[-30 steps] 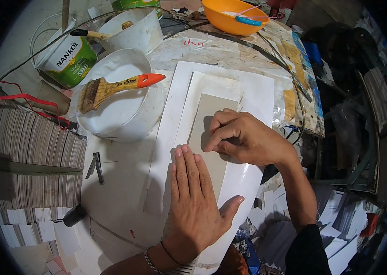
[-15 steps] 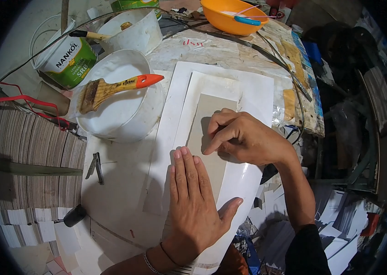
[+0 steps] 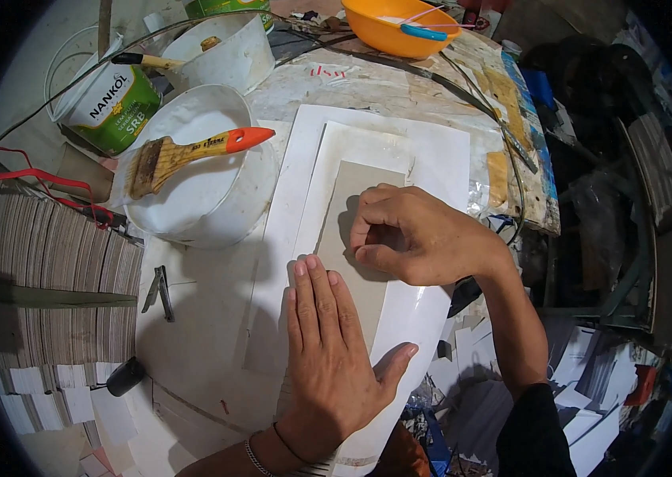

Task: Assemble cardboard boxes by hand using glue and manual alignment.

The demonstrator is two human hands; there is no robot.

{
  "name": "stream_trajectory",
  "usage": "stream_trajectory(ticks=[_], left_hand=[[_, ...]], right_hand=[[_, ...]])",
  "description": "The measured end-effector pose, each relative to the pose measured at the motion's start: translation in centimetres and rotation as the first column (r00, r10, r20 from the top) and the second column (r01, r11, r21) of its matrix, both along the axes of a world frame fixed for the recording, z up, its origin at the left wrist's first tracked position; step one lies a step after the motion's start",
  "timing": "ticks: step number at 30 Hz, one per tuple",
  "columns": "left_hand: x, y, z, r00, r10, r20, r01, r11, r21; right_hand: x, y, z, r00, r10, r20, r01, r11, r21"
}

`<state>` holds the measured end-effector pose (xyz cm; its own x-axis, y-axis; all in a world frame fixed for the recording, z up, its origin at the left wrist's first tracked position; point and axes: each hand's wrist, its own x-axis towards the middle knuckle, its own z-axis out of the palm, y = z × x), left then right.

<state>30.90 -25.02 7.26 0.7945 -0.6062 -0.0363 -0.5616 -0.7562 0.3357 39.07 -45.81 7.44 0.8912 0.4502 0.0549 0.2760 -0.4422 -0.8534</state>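
Observation:
My left hand [image 3: 334, 346] lies flat, fingers stretched forward and thumb apart, on the lower part of a long grey cardboard strip [image 3: 368, 176]. The strip rests on a cream-toned paper panel [image 3: 364, 143], which lies over a larger white sheet [image 3: 446, 155]. On the strip's upper half my right hand [image 3: 427, 238] is closed, its fingers curled and the thumb drawn near them. Whether something small is between those fingers is hidden. Neither hand touches the flat paintbrush [image 3: 193, 155], which lies across a white tub [image 3: 236, 211] of white liquid at the left.
A black hinged tool [image 3: 161, 292] and a dark cylinder [image 3: 125, 377] lie left of the hands. Stacked boards [image 3: 50, 254] stand at the far left. Behind are a green-and-white bucket [image 3: 117, 111] and an orange basin [image 3: 384, 32]. Paper scraps [image 3: 471, 421] pile up at lower right.
My right hand has turned slightly, its index finger now more curled and the thumb more in view. The left hand stays flat on the strip. The whole view has shifted a little.

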Motion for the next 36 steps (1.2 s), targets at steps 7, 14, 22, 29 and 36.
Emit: stream_trajectory(ticks=[7, 14, 22, 29, 36], left_hand=[[0.0, 0.1, -0.1, 1.000, 0.002, 0.012, -0.002, 1.000, -0.014], [-0.1, 0.1, -0.1, 1.000, 0.004, 0.021, -0.004, 1.000, -0.016], [0.0, -0.1, 0.1, 1.000, 0.002, 0.024, -0.002, 1.000, 0.001], [0.1, -0.1, 0.1, 1.000, 0.009, 0.024, -0.009, 1.000, 0.004], [0.2, -0.1, 0.0, 1.000, 0.008, -0.002, -0.008, 1.000, 0.002]], right_hand=[[0.2, -0.2, -0.6, 1.000, 0.025, 0.018, -0.024, 0.999, -0.022], [0.1, 0.2, -0.1, 0.999, 0.032, 0.031, -0.029, 0.996, -0.082], [0.0, 0.3, -0.4, 0.996, 0.062, 0.057, -0.055, 0.991, -0.123], [0.2, 0.4, -0.6, 0.997, 0.061, 0.051, -0.054, 0.992, -0.115], [0.2, 0.3, -1.1, 0.994, 0.067, 0.087, -0.058, 0.993, -0.101]])
